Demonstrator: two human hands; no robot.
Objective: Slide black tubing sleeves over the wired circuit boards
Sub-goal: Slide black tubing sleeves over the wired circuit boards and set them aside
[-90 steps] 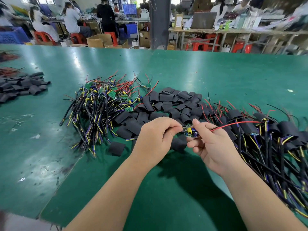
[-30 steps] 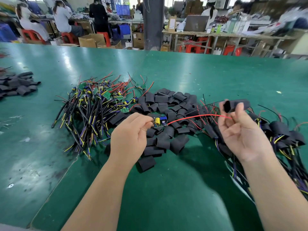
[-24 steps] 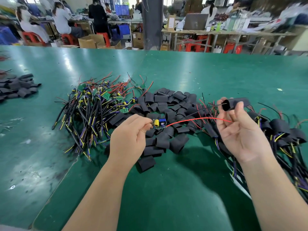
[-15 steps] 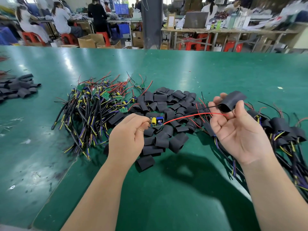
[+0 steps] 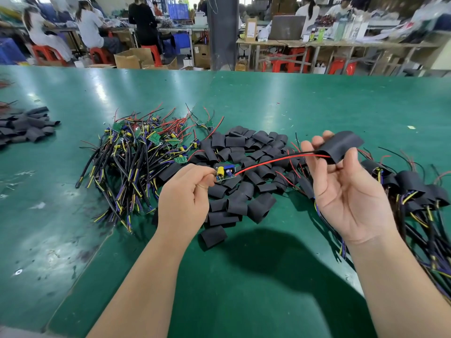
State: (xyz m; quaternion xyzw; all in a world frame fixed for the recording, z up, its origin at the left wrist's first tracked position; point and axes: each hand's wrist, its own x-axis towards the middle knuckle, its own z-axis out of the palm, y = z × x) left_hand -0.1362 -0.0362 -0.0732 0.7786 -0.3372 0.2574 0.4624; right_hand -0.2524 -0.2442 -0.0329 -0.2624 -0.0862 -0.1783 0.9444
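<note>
On the table (image 5: 292,98), a heap of wired boards (image 5: 136,162) lies left of a pile of sleeves (image 5: 244,191), with sleeved boards (image 5: 415,189) on the right and another sleeve heap (image 5: 26,125) at the far left. Above the pile, the left hand (image 5: 183,198) holds a board (image 5: 225,173). Its wires (image 5: 268,161) run right into a sleeve (image 5: 339,145) in the right hand (image 5: 349,196).

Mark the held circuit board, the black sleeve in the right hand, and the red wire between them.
circuit board (image 5: 225,173): head view, middle of the board, between its yellow and blue parts.
black sleeve (image 5: 341,145): head view, middle of its flat outer face.
red wire (image 5: 273,160): head view, midway along its span.
</note>
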